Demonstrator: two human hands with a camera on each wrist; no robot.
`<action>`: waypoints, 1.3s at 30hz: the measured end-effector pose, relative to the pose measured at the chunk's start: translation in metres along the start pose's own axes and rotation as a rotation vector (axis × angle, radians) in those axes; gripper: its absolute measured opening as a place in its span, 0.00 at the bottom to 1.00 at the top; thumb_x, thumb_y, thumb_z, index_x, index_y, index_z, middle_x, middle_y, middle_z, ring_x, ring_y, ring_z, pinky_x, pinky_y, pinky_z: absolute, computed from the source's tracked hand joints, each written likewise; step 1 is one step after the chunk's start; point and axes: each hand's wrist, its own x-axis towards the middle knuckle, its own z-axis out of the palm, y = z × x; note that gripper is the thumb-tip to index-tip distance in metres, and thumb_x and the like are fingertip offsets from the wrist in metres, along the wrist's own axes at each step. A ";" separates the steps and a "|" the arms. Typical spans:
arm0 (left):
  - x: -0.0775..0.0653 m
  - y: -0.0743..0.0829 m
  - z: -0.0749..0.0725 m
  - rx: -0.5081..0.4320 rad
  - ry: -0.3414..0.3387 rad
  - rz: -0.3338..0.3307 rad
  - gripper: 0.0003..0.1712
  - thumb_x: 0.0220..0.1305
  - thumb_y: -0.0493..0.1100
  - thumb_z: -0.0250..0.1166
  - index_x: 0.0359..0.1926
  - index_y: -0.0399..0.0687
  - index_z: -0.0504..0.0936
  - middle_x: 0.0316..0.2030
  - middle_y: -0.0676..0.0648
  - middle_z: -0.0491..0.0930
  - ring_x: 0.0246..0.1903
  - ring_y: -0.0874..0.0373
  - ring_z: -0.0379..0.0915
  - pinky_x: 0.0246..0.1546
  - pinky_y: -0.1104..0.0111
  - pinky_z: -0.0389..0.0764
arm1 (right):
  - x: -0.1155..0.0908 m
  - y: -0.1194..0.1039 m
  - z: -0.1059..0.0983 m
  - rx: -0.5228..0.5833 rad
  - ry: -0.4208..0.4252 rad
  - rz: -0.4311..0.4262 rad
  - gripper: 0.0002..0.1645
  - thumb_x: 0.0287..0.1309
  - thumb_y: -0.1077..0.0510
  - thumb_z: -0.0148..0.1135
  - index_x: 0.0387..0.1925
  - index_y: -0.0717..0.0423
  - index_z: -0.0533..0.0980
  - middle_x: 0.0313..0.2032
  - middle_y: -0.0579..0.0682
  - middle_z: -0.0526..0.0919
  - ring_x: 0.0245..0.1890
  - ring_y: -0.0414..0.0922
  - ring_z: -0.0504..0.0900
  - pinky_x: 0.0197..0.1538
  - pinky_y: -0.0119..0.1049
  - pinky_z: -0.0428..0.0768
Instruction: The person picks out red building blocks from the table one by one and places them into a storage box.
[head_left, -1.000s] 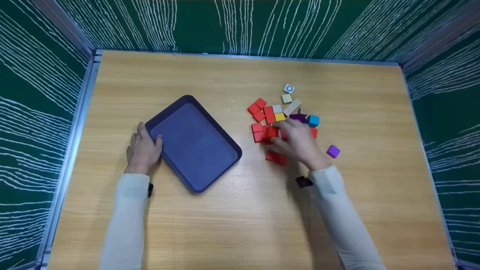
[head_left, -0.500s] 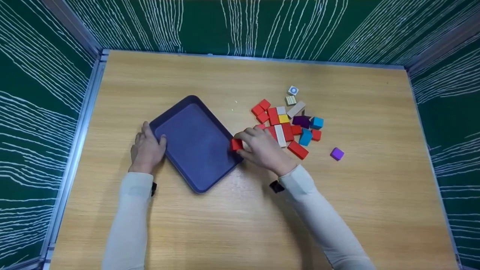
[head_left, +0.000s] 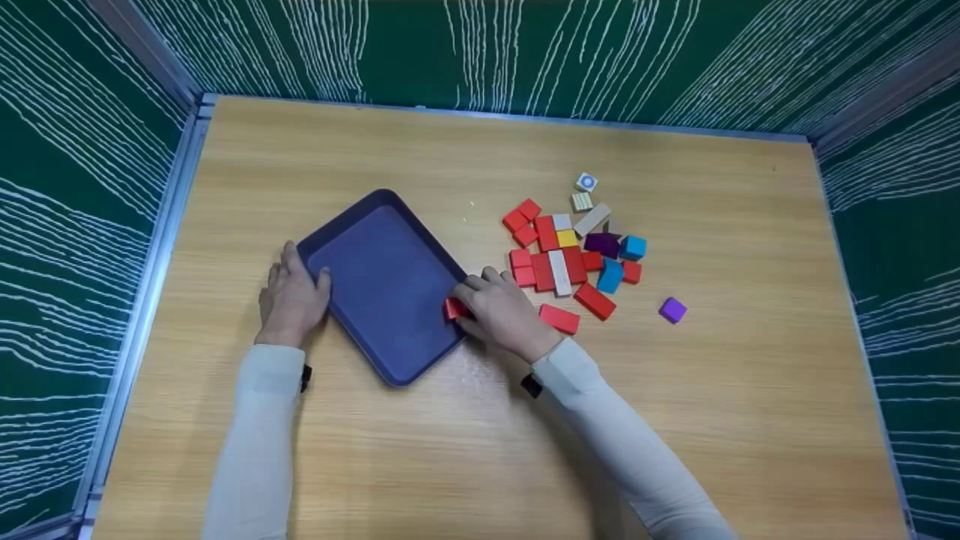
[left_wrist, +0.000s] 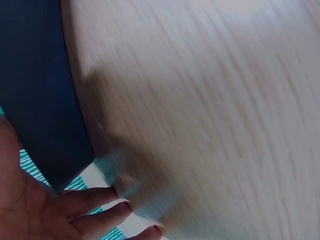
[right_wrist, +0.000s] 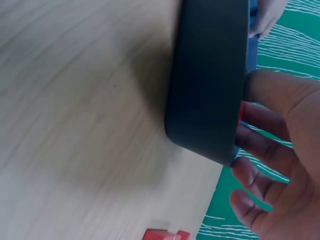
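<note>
A dark blue tray (head_left: 397, 300) lies at an angle on the table. My left hand (head_left: 291, 300) touches the tray's left corner, its fingers straight in the left wrist view. Over the tray's right rim, my right hand (head_left: 501, 313) pinches a red block (head_left: 454, 308) just inside the wall. In the right wrist view only a sliver of that red block (right_wrist: 242, 111) shows behind the tray wall (right_wrist: 210, 75). Just right of the right hand lies a loose red block (head_left: 559, 319). Another red block (head_left: 595, 301) rests near it.
Right of the tray several red, white and blue blocks lie clustered around a yellow block (head_left: 567, 238) and a purple piece (head_left: 602, 244). A purple cube (head_left: 673, 310) sits apart. Green panels (head_left: 405, 52) with white lines border the table (head_left: 450, 450).
My right hand has moved left from the block cluster to the tray with a red block, then slightly lower over the rim. The left hand stays at the tray's corner.
</note>
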 end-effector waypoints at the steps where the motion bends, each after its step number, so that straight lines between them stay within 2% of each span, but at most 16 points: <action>1: 0.000 0.000 0.000 -0.003 -0.006 -0.002 0.47 0.78 0.58 0.42 0.77 0.38 0.25 0.77 0.31 0.37 0.74 0.32 0.34 0.68 0.34 0.44 | 0.000 0.000 0.001 -0.015 0.000 0.003 0.22 0.57 0.52 0.74 0.51 0.55 0.81 0.46 0.53 0.84 0.42 0.53 0.74 0.39 0.45 0.73; 4: 0.000 0.000 0.000 -0.005 -0.014 -0.007 0.47 0.78 0.59 0.41 0.77 0.38 0.24 0.77 0.31 0.35 0.74 0.32 0.32 0.68 0.34 0.42 | 0.001 -0.002 0.002 -0.046 -0.005 0.006 0.22 0.57 0.51 0.74 0.51 0.55 0.82 0.44 0.53 0.84 0.41 0.53 0.74 0.38 0.45 0.73; 12: -0.001 0.000 0.001 -0.001 0.005 0.000 0.48 0.78 0.59 0.42 0.77 0.37 0.26 0.76 0.30 0.39 0.74 0.31 0.36 0.67 0.34 0.44 | 0.001 -0.002 0.005 -0.079 -0.017 0.010 0.22 0.57 0.49 0.74 0.49 0.55 0.82 0.43 0.54 0.84 0.40 0.54 0.75 0.38 0.45 0.73; 17: -0.001 -0.001 0.002 -0.007 0.009 0.000 0.47 0.77 0.58 0.42 0.77 0.37 0.27 0.76 0.29 0.40 0.74 0.32 0.36 0.68 0.34 0.45 | -0.002 0.000 0.000 0.013 -0.010 0.012 0.22 0.58 0.50 0.73 0.52 0.55 0.81 0.46 0.54 0.84 0.42 0.52 0.75 0.41 0.43 0.74; 22: -0.001 -0.001 0.001 -0.005 0.003 0.000 0.47 0.78 0.57 0.43 0.77 0.37 0.27 0.76 0.29 0.40 0.74 0.31 0.36 0.67 0.34 0.45 | -0.014 0.013 -0.015 0.126 0.024 0.052 0.23 0.62 0.53 0.70 0.56 0.55 0.81 0.50 0.52 0.83 0.48 0.50 0.75 0.50 0.44 0.75; 26: -0.001 0.001 0.001 -0.009 -0.007 0.001 0.47 0.78 0.57 0.42 0.77 0.37 0.26 0.77 0.30 0.38 0.74 0.31 0.33 0.68 0.34 0.43 | -0.036 0.036 -0.031 0.131 0.055 0.153 0.24 0.62 0.54 0.70 0.58 0.55 0.79 0.54 0.53 0.82 0.54 0.52 0.75 0.56 0.49 0.74; 32: -0.002 0.002 0.000 -0.029 -0.022 0.004 0.47 0.78 0.57 0.41 0.77 0.36 0.24 0.76 0.30 0.35 0.74 0.31 0.31 0.68 0.34 0.41 | -0.082 0.079 -0.044 0.177 0.146 0.336 0.24 0.59 0.57 0.72 0.57 0.58 0.79 0.52 0.55 0.81 0.51 0.54 0.75 0.54 0.52 0.76; 39: -0.002 0.000 0.000 -0.020 -0.024 -0.003 0.48 0.78 0.58 0.41 0.76 0.36 0.23 0.76 0.28 0.36 0.74 0.30 0.31 0.68 0.34 0.41 | -0.126 0.111 -0.048 0.191 0.119 0.574 0.26 0.61 0.56 0.71 0.59 0.57 0.77 0.56 0.57 0.79 0.57 0.57 0.72 0.62 0.61 0.67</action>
